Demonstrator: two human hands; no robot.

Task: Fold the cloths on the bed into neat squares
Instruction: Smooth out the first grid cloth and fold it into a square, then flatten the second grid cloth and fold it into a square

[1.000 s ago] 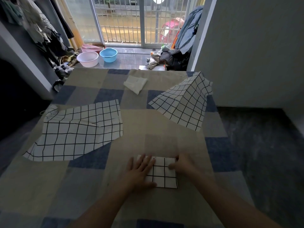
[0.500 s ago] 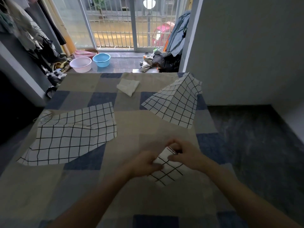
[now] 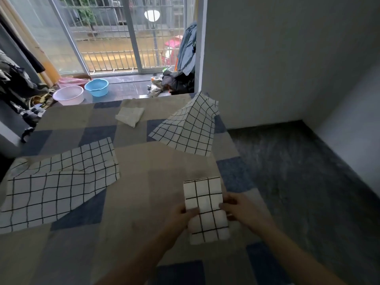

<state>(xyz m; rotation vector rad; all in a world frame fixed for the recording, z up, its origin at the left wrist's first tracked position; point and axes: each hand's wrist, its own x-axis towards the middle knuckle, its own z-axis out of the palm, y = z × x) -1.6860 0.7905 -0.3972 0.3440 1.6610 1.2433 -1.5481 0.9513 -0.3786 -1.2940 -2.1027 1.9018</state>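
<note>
The folded cloth [image 3: 206,209], a white piece with a black grid, is held up over the near right part of the bed [image 3: 133,202], which is covered in a tan and blue checked spread. The left hand [image 3: 181,218] pinches the cloth's left edge about halfway down, thumb on top and fingers closed behind it, and the right hand [image 3: 239,209] pinches the right edge at the same height, fingers drawn together on the fabric. The cloth reads as a tall, narrow rectangle, its upper part standing free above both hands. To the left of the folded cloth, well apart, a large grid cloth [image 3: 57,184] lies spread and rumpled on the bed, one corner curled near the left edge. Beyond the folded cloth, toward the far right corner of the bed, a second grid cloth [image 3: 189,130] lies loosely peaked, its far tip at the bed's edge. Left of that one, a small plain white cloth [image 3: 130,116] sits folded on the spread. Past the far end of the bed, a pink basin [image 3: 68,95] and a blue basin [image 3: 96,87] stand side by side on the floor before a sliding glass door [image 3: 115,38], and a heap of dark clothes [image 3: 174,81] lies right of them against the wall corner.
</note>
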